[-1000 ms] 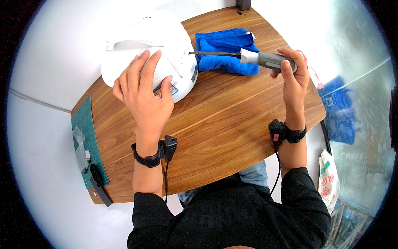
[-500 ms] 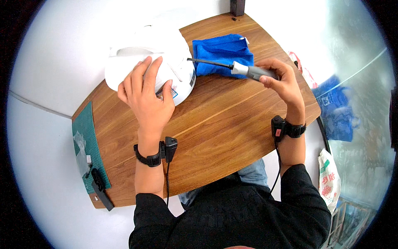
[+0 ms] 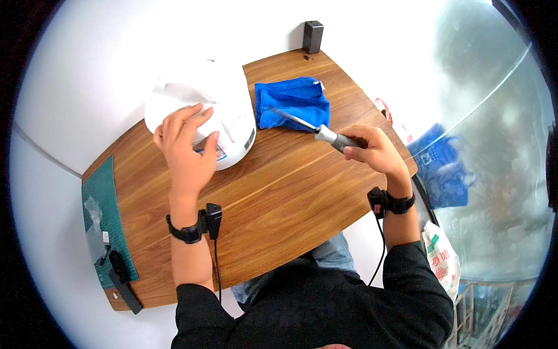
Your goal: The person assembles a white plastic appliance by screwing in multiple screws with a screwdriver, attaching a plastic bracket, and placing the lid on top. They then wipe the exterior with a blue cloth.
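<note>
Light: bright, even daylight; the white surround beyond the tabletop's far edge is washed out.
Glare: the white appliance [image 3: 200,110] is nearly blown out on top, its outline hard to read.
Shadows: soft and faint under the left hand [image 3: 187,148] and right hand [image 3: 375,152].
Distortion: strong fisheye; table [image 3: 279,198] edges bow, black rim around the view.
Sharpness: centre crisp; right edge smeared and hazy.

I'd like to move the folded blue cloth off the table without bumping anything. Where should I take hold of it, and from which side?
Pinch the blue cloth at its far right corner, coming from the table's far edge. It lies flat and folded, so an edge gives the fingers purchase. The near side is crossed by the screwdriver in the right hand, and the white appliance under the left hand crowds its left.
</note>
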Demonstrator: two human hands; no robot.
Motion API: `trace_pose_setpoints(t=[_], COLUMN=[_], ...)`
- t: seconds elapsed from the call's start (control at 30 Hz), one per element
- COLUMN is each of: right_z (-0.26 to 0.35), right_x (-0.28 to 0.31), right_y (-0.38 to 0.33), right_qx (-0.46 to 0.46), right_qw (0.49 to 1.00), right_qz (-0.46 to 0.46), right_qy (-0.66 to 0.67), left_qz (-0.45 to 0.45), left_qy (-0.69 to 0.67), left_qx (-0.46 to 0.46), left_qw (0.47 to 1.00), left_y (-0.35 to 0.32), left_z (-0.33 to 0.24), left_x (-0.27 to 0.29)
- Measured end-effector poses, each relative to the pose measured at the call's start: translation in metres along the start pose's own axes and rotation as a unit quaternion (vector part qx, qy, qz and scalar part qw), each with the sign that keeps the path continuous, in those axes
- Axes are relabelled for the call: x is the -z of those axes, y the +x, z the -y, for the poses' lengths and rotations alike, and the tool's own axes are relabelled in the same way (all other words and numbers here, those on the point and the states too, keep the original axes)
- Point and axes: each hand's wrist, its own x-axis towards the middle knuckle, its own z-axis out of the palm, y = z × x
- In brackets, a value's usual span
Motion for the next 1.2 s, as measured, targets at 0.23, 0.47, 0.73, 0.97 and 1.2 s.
trace_pose_setpoints(t=[0.23, 0.47, 0.73, 0.97, 1.2], right_z=[-0.039, -0.053, -0.066, -0.055, -0.013], right_x=[0.014, 0.012, -0.008, -0.028, -0.015], right_y=[-0.021, -0.008, 0.011, 0.015, 0.034], right_qx=[-0.149, -0.22, -0.222, -0.171, -0.086], right_qw=[0.968, 0.924, 0.915, 0.906, 0.911], right_qz=[-0.134, -0.146, -0.138, -0.147, -0.105], right_qy=[-0.151, -0.276, -0.308, -0.358, -0.391], left_qz=[0.092, 0.022, 0.027, 0.057, 0.046], left_qy=[-0.024, 0.076, -0.077, -0.011, -0.02], left_qx=[0.042, 0.118, 0.056, 0.02, 0.045], left_qw=[0.995, 0.99, 0.995, 0.998, 0.998], left_y=[0.009, -0.001, -0.001, -0.002, 0.0], left_z=[0.009, -0.038, -0.054, -0.049, -0.046], left_x=[0.054, 0.068, 0.052, 0.037, 0.034])
